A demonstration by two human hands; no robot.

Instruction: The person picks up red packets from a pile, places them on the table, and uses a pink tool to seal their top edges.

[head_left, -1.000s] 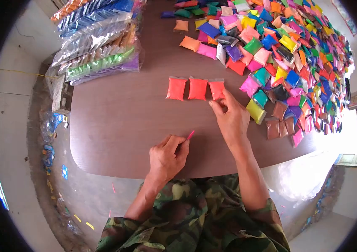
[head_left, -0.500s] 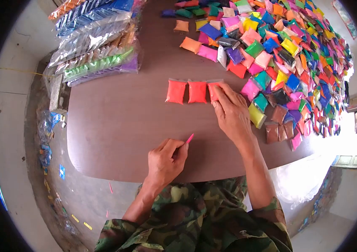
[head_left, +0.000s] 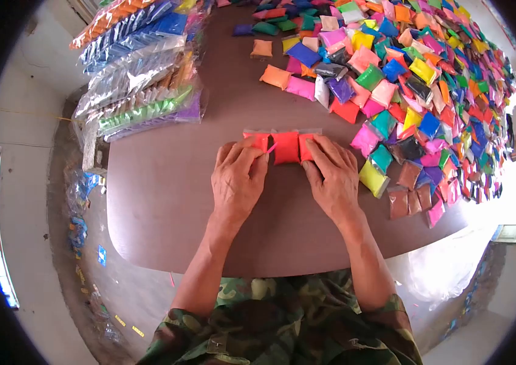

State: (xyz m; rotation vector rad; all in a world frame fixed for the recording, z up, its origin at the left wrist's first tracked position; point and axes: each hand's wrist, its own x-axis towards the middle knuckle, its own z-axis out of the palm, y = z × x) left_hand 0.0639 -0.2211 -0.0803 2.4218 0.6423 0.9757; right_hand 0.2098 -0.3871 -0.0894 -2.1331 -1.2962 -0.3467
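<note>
Three small red plastic packets lie side by side in a row on the brown table. The middle red packet [head_left: 286,148] is in plain sight between my hands. Over the left red packet [head_left: 260,142], my left hand [head_left: 235,176] is closed, with a slim pink pointed piece [head_left: 272,148] sticking out from its thumb and forefinger. Its fingers cover much of that packet. My right hand [head_left: 336,176] grips the right red packet [head_left: 306,149], thumb at the near edge and fingers on top, so part of it is hidden.
A large heap of multicoloured packets [head_left: 419,91] spreads over the right and far side of the table [head_left: 173,201]. Brown packets [head_left: 409,201] and a yellow packet [head_left: 373,178] lie right of my right hand. Clear bags of packets [head_left: 142,73] are stacked at the far left.
My left hand has moved forward from near the table's front edge to the left red packet, still holding the pink piece. My right hand stays at the right packet. The view has shifted slightly.
</note>
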